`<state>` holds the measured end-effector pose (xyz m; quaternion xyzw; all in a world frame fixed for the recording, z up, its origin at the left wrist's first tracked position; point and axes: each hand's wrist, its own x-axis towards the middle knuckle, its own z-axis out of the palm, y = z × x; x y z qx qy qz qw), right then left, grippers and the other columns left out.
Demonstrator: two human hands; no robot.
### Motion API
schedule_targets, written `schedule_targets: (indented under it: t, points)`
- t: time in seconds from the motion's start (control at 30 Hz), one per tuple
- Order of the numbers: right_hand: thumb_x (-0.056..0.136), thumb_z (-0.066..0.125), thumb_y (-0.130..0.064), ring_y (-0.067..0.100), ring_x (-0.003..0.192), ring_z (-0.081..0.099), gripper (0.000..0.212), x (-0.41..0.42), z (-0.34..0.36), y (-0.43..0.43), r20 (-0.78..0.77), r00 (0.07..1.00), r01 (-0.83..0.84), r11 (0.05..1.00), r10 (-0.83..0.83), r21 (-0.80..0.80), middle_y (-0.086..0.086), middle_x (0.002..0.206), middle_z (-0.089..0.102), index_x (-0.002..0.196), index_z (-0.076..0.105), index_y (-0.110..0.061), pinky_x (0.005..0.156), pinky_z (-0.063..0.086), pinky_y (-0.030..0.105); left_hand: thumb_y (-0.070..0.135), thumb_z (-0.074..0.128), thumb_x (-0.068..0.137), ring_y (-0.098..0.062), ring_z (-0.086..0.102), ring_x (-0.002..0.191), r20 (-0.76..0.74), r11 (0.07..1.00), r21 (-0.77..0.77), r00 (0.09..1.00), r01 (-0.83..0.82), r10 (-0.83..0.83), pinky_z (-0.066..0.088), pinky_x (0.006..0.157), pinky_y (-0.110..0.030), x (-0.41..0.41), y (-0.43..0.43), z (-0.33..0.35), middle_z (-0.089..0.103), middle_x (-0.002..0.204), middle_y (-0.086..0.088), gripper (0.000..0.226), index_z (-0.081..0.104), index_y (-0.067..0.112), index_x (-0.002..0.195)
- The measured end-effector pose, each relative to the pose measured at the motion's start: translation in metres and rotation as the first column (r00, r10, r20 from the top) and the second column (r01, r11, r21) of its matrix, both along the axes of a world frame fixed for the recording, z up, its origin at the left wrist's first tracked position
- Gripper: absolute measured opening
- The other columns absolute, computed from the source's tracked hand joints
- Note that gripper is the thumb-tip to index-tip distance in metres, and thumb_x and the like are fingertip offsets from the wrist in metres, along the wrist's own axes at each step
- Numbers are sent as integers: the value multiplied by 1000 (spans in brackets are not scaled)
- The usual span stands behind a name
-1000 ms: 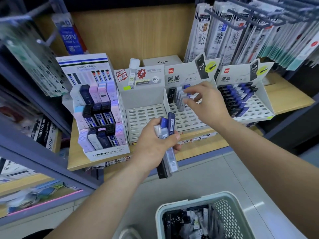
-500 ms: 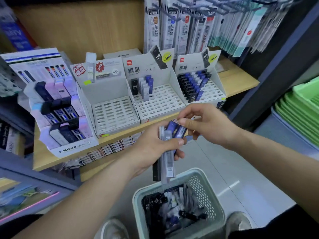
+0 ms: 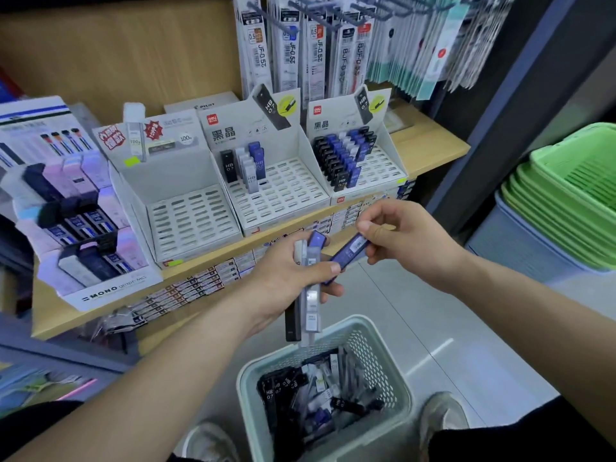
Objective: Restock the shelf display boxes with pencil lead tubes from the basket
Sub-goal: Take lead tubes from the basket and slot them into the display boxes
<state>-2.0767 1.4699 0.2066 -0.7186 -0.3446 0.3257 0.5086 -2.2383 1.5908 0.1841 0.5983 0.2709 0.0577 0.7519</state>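
My left hand (image 3: 286, 281) grips a bundle of lead tubes (image 3: 310, 295), clear, black and blue, hanging upright above the pale green basket (image 3: 386, 391). My right hand (image 3: 403, 238) pinches one blue lead tube (image 3: 350, 253) by its upper end, tilted, its lower end still beside the bundle. The basket on the floor holds several loose tubes. On the wooden shelf stand three white display boxes: an empty left box (image 3: 186, 208), a middle box (image 3: 276, 191) with a few tubes at its back, and a right box (image 3: 383, 168) about half full.
A MONO display box (image 3: 83, 235) of lead cases stands at the shelf's left. Packaged refills (image 3: 300, 45) hang on hooks above the boxes. Stacked green baskets (image 3: 566, 195) sit on a grey bin to the right. My shoes (image 3: 440, 418) flank the basket.
My right hand came back from the middle box to the bundle and has drawn one blue tube out of it. My view dropped and shifted right.
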Motion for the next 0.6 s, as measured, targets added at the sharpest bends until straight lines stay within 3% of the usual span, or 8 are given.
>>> schedule_targets:
  t: [0.1,0.37,0.43,0.6]
  points:
    - [97,60,-5,18,62,63,9,7,-2,-9,-55,998,42,999,-42,1,9,77,63,88,62,-4,64,57,31,-1,70,89,-25,71,65,-7,1000,25,1000,-14,14,55,58,-32,3,1,-2,73,86,-2,25,59,12,108]
    - [90,65,5,27,77,71,10,6,-7,-21,-299,954,-10,1000,10,2,15,78,72,83,65,-2,72,60,30,0,73,86,-20,68,61,47,972,92,976,-216,212,59,59,-30,11,11,1,72,82,-3,32,58,11,112]
    - [86,67,9,28,78,71,10,3,-9,-20,-309,949,-75,997,65,-23,17,81,74,89,65,0,73,60,30,1,74,86,-20,69,62,65,968,81,970,-237,233,60,62,-33,13,12,3,73,82,0,34,58,14,113]
    - [77,78,9,29,71,68,33,-6,-13,-16,-233,964,-153,985,131,-79,16,88,68,102,61,-5,68,57,30,2,75,86,-19,67,61,77,968,108,973,-226,218,58,60,-31,14,10,2,70,70,3,35,58,13,114]
